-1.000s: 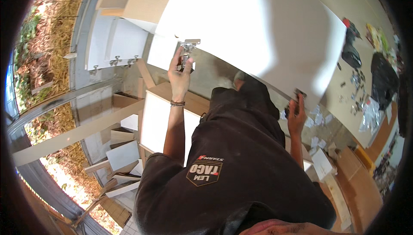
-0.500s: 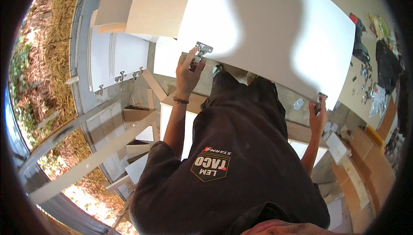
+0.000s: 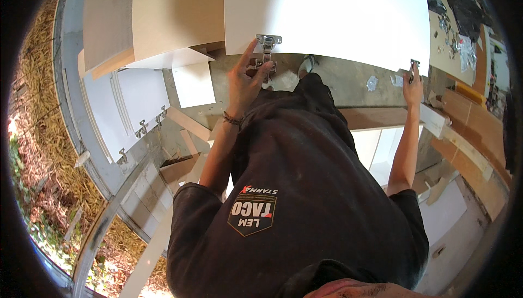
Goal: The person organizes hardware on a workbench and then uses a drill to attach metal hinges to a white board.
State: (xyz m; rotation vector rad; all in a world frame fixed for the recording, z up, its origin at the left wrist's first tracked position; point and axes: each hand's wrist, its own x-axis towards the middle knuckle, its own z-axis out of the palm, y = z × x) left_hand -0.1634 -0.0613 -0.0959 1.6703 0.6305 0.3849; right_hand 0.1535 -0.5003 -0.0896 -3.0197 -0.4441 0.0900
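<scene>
A large white panel (image 3: 332, 11) lies in front of me, with a metal cabinet hinge at each end of its near edge. My left hand (image 3: 246, 82) has its thumb and fingers closed around the arm of the left hinge (image 3: 268, 41), whose plate is fixed to the white face. At the right end, my right hand (image 3: 413, 89) grips the smaller-looking right hinge (image 3: 415, 63), which its fingers partly cover.
White panels (image 3: 128, 107) with hinges lean at the left, near a window frame. Beige boards (image 3: 177, 14) lie beside the large panel. Loose hinges and plastic bags (image 3: 467, 52) are on a surface at right. Cardboard (image 3: 463, 112) stands below them, and a cabinet frame (image 3: 376, 118) is behind me.
My view has turned, and the panel sits higher in it. The dark shadow has left the panel and now falls on the beige board. Both hands stay on the hinges.
</scene>
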